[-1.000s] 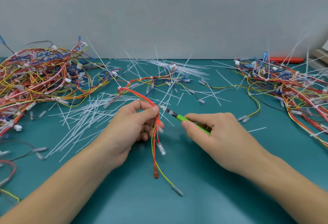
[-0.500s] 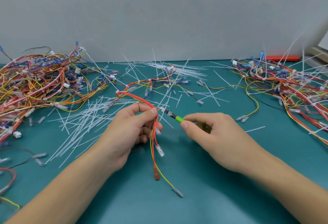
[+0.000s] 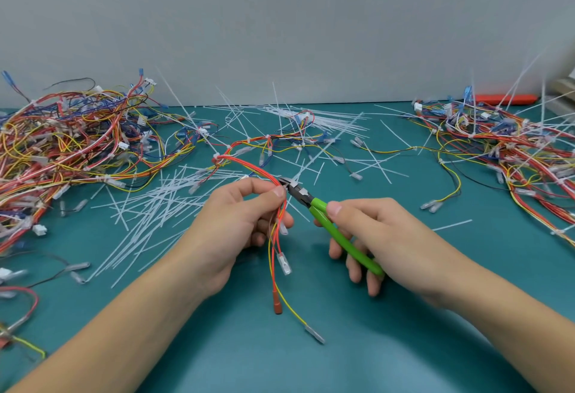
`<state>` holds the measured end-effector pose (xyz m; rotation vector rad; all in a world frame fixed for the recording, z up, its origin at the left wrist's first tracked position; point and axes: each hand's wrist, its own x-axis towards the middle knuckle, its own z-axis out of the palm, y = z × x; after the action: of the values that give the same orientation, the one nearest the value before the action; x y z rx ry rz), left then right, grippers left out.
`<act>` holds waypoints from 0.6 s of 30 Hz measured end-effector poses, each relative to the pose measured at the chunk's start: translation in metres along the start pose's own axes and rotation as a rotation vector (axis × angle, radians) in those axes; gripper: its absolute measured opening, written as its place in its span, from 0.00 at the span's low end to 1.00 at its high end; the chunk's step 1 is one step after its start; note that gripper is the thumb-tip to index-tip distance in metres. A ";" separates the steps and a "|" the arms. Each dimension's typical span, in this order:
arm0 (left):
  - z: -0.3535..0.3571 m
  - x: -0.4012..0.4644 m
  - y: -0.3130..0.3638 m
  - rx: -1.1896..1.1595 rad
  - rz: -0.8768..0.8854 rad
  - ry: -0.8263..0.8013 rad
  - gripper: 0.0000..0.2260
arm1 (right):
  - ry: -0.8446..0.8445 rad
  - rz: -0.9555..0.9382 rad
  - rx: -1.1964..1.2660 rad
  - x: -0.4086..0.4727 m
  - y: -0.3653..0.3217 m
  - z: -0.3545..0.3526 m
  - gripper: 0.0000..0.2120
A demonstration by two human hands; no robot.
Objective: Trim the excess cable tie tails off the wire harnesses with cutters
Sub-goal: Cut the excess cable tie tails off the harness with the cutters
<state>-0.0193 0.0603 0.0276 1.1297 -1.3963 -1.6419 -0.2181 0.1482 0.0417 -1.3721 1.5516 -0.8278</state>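
Fingers and thumb of the left hand [image 3: 239, 221] pinch the red-and-yellow wire harness [image 3: 249, 165] at a bend, with the connector ends hanging toward the near edge of the green table [image 3: 404, 346]. Fingers of the right hand [image 3: 382, 237] curl round the green handles of the cutters [image 3: 323, 221], whose long axis runs from lower right to upper left. The dark cutter head lies just right of the left thumb tip, touching or nearly touching the harness at the pinch; whether a tie tail sits between the blades is too small to tell. The right hand is the nearer to the cut point by way of the tool, the left only steadying.

Judged step: closing the blades flush at the tie head. Loose trimmed tails [image 3: 161, 206] litter the centre; the left pile of harnesses [image 3: 62, 150] fills the far left corner, the right pile of harnesses [image 3: 513, 150] the far right. Bare table near the front edge leaves room to draw both hands back.
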 end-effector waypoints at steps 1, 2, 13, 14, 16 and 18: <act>0.000 0.000 0.000 0.000 0.002 -0.001 0.05 | -0.004 0.005 -0.008 0.000 0.000 0.001 0.31; 0.000 0.000 0.000 0.000 0.002 -0.001 0.05 | -0.009 0.012 -0.021 -0.001 -0.001 0.001 0.31; -0.001 0.001 -0.002 0.019 -0.007 -0.012 0.05 | 0.019 0.014 -0.041 -0.003 -0.005 0.001 0.23; -0.001 0.001 -0.002 0.020 -0.008 -0.011 0.05 | 0.008 0.020 -0.007 -0.002 -0.006 0.001 0.23; -0.001 0.001 -0.002 0.021 -0.008 -0.009 0.05 | -0.015 0.035 0.065 -0.002 -0.008 0.001 0.20; -0.001 0.001 -0.002 0.019 -0.007 -0.008 0.05 | -0.041 0.054 0.154 0.000 -0.007 -0.001 0.19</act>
<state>-0.0191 0.0594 0.0254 1.1416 -1.4175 -1.6425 -0.2160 0.1473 0.0480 -1.2233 1.4560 -0.8623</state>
